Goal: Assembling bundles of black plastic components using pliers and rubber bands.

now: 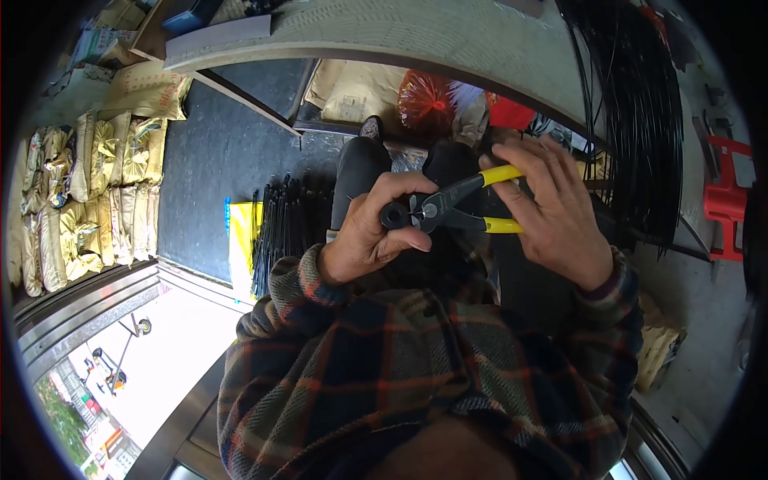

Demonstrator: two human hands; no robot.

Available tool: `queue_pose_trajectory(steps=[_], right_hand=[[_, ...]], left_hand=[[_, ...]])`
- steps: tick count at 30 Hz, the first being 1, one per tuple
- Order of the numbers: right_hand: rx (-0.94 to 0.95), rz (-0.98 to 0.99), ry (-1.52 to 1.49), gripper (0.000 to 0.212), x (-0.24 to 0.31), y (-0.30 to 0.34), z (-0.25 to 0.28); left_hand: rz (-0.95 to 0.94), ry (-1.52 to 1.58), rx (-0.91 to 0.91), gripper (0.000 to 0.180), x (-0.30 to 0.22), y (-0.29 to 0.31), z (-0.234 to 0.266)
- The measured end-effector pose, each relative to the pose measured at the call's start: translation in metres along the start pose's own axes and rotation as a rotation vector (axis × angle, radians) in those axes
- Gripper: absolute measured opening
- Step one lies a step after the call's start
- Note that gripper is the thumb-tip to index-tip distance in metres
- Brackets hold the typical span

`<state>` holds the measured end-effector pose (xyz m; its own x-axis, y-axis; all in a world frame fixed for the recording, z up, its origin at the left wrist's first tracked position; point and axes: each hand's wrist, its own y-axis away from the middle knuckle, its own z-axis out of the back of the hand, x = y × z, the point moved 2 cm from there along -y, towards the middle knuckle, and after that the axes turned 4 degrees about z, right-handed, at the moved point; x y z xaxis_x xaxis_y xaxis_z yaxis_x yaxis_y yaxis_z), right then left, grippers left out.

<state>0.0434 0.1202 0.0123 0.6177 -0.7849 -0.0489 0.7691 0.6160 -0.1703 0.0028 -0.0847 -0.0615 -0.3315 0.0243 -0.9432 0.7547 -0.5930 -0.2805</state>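
My left hand (pixel 362 232) is closed around a black tubular piece (pixel 387 218) whose round, hollow end shows between thumb and fingers. In my right hand (pixel 556 212) is a pair of cutting pliers (pixel 459 193) with black and yellow handles, spread apart in my grip. The jaws point left and are right beside the black piece. A short, thin bit like a wire end shows at the jaws; I cannot tell whether they touch it. Both hands are over my lap.
A grey worktable (pixel 416 36) spans the far side, with long black cable-like strands (pixel 640 120) hanging over its right end. A bundle of black strands (pixel 290 232) stands left of my legs. Wrapped packages (pixel 96 192) are stacked at left; a red stool (pixel 726 196) stands at right.
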Motion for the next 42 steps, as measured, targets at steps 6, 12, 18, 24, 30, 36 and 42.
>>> queue_pose_trajectory(steps=[6, 12, 18, 24, 30, 36, 42], right_hand=[[-0.254, -0.121, -0.328, 0.027, 0.024, 0.003, -0.056], [-0.477, -0.205, -0.528, 0.021, 0.043, -0.009, -0.094], [-0.289, -0.063, -0.382, 0.02, 0.012, -0.022, -0.071], [-0.214, -0.484, -1.482, 0.011, 0.008, -0.033, -0.092], [-0.715, -0.756, -1.125, 0.011, -0.129, -0.133, -0.068], [-0.372, -0.629, -0.126, 0.019, -0.232, -0.249, -0.092], [-0.132, -0.578, 0.15, 0.025, -0.254, -0.291, -0.114]], left_hand=[[-0.05, 0.109, -0.223, 0.062, 0.006, 0.006, -0.004], [-0.019, 0.075, -0.272, 0.063, 0.006, 0.005, 0.004], [-0.057, 0.028, -0.313, 0.058, 0.006, -0.006, 0.015], [0.126, 0.142, -0.424, 0.049, 0.028, -0.009, 0.019], [0.06, 0.168, -0.277, 0.061, 0.034, -0.018, -0.003], [0.011, 0.23, -0.221, 0.057, 0.042, -0.028, 0.005], [0.09, 0.289, -0.237, 0.059, 0.055, -0.033, 0.029]])
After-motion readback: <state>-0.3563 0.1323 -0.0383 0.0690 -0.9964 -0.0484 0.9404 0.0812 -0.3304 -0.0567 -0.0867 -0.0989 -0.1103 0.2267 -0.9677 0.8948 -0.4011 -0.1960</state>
